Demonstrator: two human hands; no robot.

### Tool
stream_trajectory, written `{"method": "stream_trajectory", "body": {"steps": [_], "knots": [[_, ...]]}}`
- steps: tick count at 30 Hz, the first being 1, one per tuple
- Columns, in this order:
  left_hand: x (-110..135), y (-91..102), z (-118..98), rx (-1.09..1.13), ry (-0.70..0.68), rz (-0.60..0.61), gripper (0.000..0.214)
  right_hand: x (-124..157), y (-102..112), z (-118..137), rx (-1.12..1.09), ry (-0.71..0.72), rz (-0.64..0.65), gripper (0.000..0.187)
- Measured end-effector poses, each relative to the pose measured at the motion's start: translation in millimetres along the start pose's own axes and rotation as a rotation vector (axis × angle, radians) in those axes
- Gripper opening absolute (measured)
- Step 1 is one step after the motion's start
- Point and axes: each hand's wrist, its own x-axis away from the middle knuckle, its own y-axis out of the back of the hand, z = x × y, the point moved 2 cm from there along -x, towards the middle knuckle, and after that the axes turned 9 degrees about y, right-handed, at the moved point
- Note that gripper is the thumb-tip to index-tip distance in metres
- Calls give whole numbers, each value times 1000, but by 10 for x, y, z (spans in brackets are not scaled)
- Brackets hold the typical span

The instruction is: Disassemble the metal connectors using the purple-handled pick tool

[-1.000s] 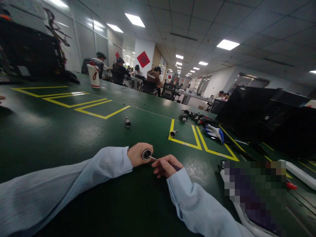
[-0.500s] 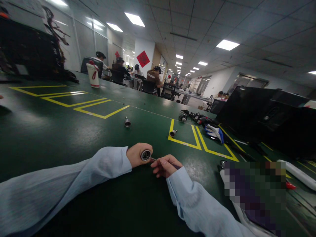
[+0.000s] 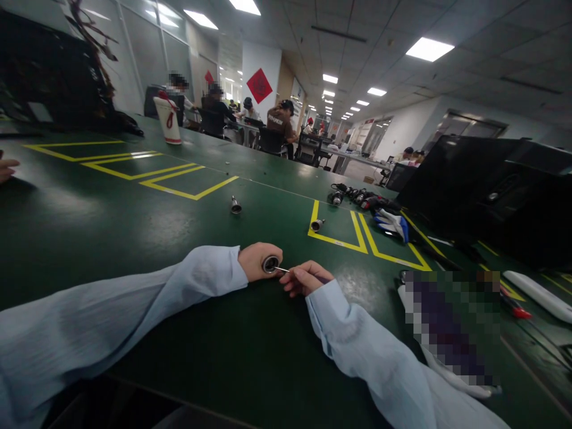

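Note:
My left hand (image 3: 252, 262) is closed around a round metal cup-shaped part (image 3: 270, 264), its open end facing right and toward me. In my right hand (image 3: 309, 277) is a thin screwdriver (image 3: 281, 270), pinched between thumb and fingers. Its slim metal shaft points left, with the tip at the mouth of the metal part; how far in it goes I cannot tell. Most of the dark handle is hidden by the fingers. Beyond my hands, one similar metal part (image 3: 236, 207) stands on the green table, and another (image 3: 317, 225) lies tilted inside a yellow taped outline.
A white cup (image 3: 168, 122) stands at the back left. Another person's hand (image 3: 6, 168) shows at the left edge. Black cables (image 3: 355, 195) and a blue-white glove (image 3: 392, 225) lie at right, before a black case (image 3: 473, 190). A pixelated object (image 3: 451, 333) lies near my right arm.
The view has tipped down, so the table and both hands appear higher. The other person's hand shows more at the left edge. My grip on the metal part and screwdriver looks unchanged.

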Motion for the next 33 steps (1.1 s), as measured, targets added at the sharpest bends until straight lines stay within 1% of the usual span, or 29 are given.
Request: {"method": "stream_trajectory", "body": {"steps": [6,9,12,15,17,19,21,24,26,27,29,33], "knots": [[8,-36,-9,89,-34,10,19,7,29,18,-82,-51,14,24],[6,-46,-18,95,-31,17,19,25,18,26,-45,-26,-14,24],[3,-50,-33,65,-31,22,20,43,3,28,10,2,-15,24],[2,-49,-47,44,-24,27,20,54,2,41,40,43,-8,24],[4,-43,-51,39,-3,22,20,66,8,58,84,81,-30,24],[9,-38,-50,39,21,12,21,88,7,82,186,134,-67,23],[14,-38,-49,36,20,13,22,121,-6,110,360,207,-89,22],[18,-48,-47,18,-21,29,24,172,-44,159,651,332,-61,18],[17,-56,-41,3,-39,33,24,190,-59,190,735,377,-26,15],[17,-60,-37,-4,-44,36,24,190,-58,199,731,369,-18,14],[17,-68,-29,-16,-50,43,23,167,-36,197,644,290,-25,16],[20,-82,-8,-34,-48,41,23,66,39,111,273,66,-86,19]]}}
